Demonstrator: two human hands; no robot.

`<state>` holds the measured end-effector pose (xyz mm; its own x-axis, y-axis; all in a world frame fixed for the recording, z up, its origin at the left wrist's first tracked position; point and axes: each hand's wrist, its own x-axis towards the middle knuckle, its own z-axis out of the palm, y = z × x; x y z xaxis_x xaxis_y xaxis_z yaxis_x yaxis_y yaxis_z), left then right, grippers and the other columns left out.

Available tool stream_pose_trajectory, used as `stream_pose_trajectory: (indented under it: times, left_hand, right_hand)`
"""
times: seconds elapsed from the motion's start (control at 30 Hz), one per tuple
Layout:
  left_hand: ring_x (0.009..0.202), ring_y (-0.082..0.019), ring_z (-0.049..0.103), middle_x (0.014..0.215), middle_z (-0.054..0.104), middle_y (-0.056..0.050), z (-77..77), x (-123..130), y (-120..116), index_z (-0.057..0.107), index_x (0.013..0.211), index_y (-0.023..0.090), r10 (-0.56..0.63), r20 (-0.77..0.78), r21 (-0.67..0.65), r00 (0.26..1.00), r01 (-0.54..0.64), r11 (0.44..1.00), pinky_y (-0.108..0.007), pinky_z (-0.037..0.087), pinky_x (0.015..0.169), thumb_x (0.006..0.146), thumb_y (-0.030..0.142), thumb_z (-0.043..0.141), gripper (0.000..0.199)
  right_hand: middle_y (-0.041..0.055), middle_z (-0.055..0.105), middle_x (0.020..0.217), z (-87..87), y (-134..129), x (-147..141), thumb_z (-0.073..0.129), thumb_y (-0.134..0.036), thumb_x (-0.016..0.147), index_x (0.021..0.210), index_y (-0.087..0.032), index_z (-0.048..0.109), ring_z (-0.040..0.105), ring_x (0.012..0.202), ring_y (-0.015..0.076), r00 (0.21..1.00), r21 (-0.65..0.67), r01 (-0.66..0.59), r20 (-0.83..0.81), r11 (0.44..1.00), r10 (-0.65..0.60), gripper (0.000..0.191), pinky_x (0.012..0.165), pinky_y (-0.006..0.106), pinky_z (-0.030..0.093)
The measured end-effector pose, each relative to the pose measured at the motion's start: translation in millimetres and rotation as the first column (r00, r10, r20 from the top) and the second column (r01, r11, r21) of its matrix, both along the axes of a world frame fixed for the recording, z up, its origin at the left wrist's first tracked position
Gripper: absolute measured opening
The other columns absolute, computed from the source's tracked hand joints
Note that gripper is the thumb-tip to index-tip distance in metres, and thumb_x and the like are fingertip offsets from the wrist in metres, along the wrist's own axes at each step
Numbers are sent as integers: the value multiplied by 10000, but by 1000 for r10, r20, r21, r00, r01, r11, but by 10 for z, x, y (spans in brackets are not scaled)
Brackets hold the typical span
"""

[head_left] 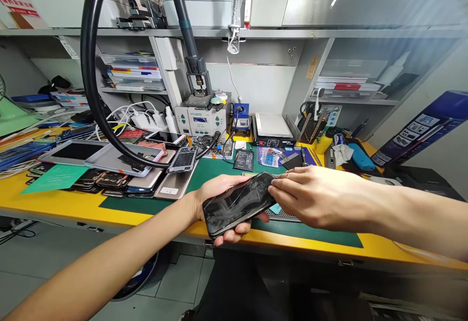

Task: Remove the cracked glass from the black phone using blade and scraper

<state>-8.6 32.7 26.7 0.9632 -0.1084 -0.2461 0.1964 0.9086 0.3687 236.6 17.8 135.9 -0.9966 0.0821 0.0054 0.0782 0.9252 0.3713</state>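
A black smartphone with marks and a pale line across its glossy face lies tilted in my left hand. That hand supports it from beneath, with its fingers curled round the near edge. My right hand has its fingertips pressed together at the phone's far right end, touching the edge. Whether something small is also pinched there is hidden. Just behind the phone, a flat black battery lies on the green mat. Part of a perforated plate shows below my right hand.
Stacked phone parts and tablet casings cover the left side. A black flexible hose arches over them from the soldering station. Behind the mat stands a heating plate. A long blue box leans at the right.
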Motion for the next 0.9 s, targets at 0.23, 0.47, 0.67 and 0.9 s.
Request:
stream_pose_trajectory:
  times: [0.23,0.47,0.67,0.9]
  left_hand:
    - [655,-273,674,776,665,-134,23,16,-1,672,1211,168,24,-56,27,998,-22,999,-426,592,510,800,865,159,958]
    - [597,-257,657,732,661,-121,77,37,-10,685,1175,183,36,-110,69,993,-28,997,-406,575,465,823,831,145,914]
    - [533,-275,651,679,658,-110,97,43,50,677,1142,170,55,-226,187,973,-12,982,-420,539,405,826,831,140,909]
    - [535,-236,649,716,680,-91,257,-28,174,669,1012,148,339,-324,572,883,-103,814,-342,505,473,852,819,313,775]
  right_hand:
    - [51,604,701,-25,83,-17,512,-56,927,810,-134,654,509,567,168,995,62,-57,83,996,52,199,545,356,341]
    - [53,616,705,3,104,-37,480,-71,957,809,-134,653,494,561,157,993,-38,-14,118,999,19,236,554,355,323]
    - [60,623,716,41,142,-43,491,-69,947,805,-140,645,472,561,152,987,-55,14,158,998,-5,221,546,353,295]
    - [59,640,724,164,228,-41,476,-130,984,787,-140,642,469,569,129,970,-136,182,189,974,-155,258,580,315,305]
